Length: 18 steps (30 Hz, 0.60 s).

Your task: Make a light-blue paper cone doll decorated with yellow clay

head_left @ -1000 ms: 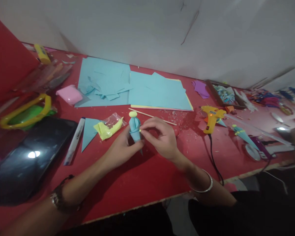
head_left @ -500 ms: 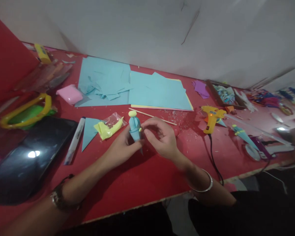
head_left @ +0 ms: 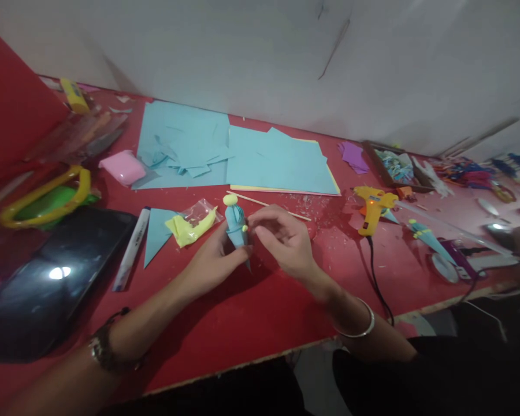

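Note:
My left hand [head_left: 214, 254] is closed around a small blue paper dagger [head_left: 235, 231], its pointed end downward. A yellow clay ball tops its handle, and a smaller yellow ball [head_left: 245, 229] sits at the right end of its crosspiece. Just right of it, my right hand [head_left: 283, 240] has bent fingers, with thumb and forefinger slightly apart and nothing visible between them. A plastic bag of yellow clay [head_left: 190, 226] lies left of the dagger. Behind my hands is a thin wooden stick [head_left: 281, 210].
Blue paper sheets [head_left: 281, 159] and scraps lie along the wall. On the right are a yellow glue gun [head_left: 372, 211] with a cord and a second blue dagger [head_left: 431, 240]. On the left are a marker [head_left: 131, 248], a black glossy tray [head_left: 60, 277] and a pink packet [head_left: 123, 167].
The dagger has shifted slightly left in my left hand. My right fingertips have come away from the small yellow ball, which stays on the crosspiece.

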Each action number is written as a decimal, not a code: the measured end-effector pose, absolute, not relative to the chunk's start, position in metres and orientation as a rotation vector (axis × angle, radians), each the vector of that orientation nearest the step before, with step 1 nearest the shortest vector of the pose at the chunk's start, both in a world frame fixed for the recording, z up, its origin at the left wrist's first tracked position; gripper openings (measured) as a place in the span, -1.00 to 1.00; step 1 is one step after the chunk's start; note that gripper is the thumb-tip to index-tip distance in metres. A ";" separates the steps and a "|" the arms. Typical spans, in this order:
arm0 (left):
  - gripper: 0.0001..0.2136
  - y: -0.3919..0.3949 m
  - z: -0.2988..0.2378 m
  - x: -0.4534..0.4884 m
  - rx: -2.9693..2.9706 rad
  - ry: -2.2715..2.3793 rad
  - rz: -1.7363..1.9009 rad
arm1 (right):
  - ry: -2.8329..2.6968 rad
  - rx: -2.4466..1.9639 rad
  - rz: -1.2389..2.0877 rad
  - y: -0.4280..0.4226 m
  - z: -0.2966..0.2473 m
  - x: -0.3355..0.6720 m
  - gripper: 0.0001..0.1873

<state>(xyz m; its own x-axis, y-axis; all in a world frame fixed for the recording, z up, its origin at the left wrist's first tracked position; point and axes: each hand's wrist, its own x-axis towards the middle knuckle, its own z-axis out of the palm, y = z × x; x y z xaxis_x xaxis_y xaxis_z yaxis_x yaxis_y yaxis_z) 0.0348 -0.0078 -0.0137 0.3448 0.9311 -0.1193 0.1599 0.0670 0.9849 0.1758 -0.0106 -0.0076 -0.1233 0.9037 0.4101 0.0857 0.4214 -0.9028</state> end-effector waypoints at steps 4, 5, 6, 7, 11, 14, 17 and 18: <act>-0.72 -0.005 -0.011 0.031 1.481 1.153 0.716 | -1.352 -0.891 1.067 -0.007 -0.008 0.176 -0.89; -0.73 -0.003 -0.010 0.028 1.524 1.165 0.671 | -1.326 -0.890 1.094 -0.006 -0.008 0.176 -0.89; -0.74 -0.001 -0.008 0.026 1.571 1.174 0.615 | -1.309 -0.891 1.117 -0.006 -0.008 0.176 -0.90; -0.74 0.000 -0.006 0.023 1.624 1.178 0.546 | -1.297 -0.894 1.141 -0.005 -0.008 0.176 -0.90; -0.75 0.003 -0.002 0.014 1.821 1.243 0.253 | -1.262 -0.946 1.214 -0.003 -0.008 0.178 -0.91; -0.74 0.000 -0.002 0.014 1.909 1.327 0.160 | -1.224 -0.973 1.229 -0.001 -0.010 0.180 -0.93; -0.71 -0.001 -0.003 0.017 1.997 1.351 0.186 | -1.195 -0.996 1.228 0.002 -0.012 0.181 -0.93; -0.70 -0.002 -0.004 0.018 2.033 1.372 0.199 | -1.191 -1.002 1.231 0.002 -0.013 0.181 -0.93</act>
